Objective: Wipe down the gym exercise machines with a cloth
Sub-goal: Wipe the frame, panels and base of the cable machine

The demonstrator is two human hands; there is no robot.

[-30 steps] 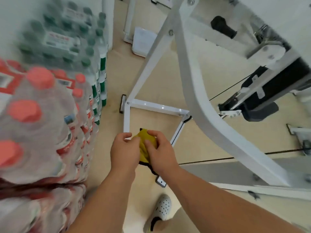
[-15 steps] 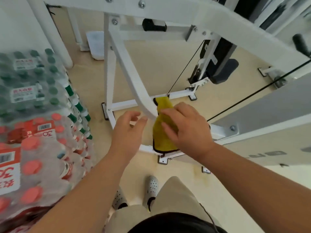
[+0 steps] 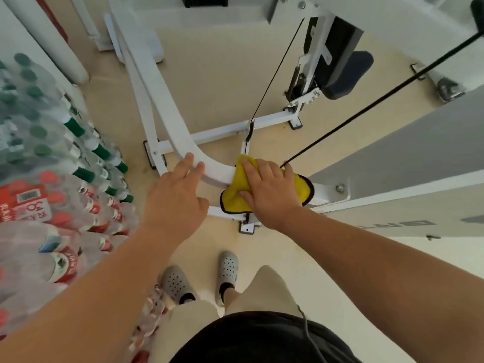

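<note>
A white exercise machine frame stands before me, with a curved white bar (image 3: 180,134) sweeping down from the upper left toward the centre. A yellow cloth (image 3: 235,197) with a dark edge is draped over the lower end of that bar. My right hand (image 3: 269,189) lies flat on the cloth with fingers spread and presses it against the bar. Left of the cloth, my left hand (image 3: 178,195) rests with straight fingers on the same bar and holds nothing.
Shrink-wrapped packs of water bottles (image 3: 52,179) with red and green caps are stacked close on my left. Two thin black cables (image 3: 340,127) run diagonally above the frame. A dark padded seat (image 3: 345,74) is at the upper right. My feet in grey clogs (image 3: 227,271) stand on the beige floor.
The cloth was held between both hands, then carried to the curved bar. Now my right hand presses it flat on the bar and my left hand has come to rest on the bar.
</note>
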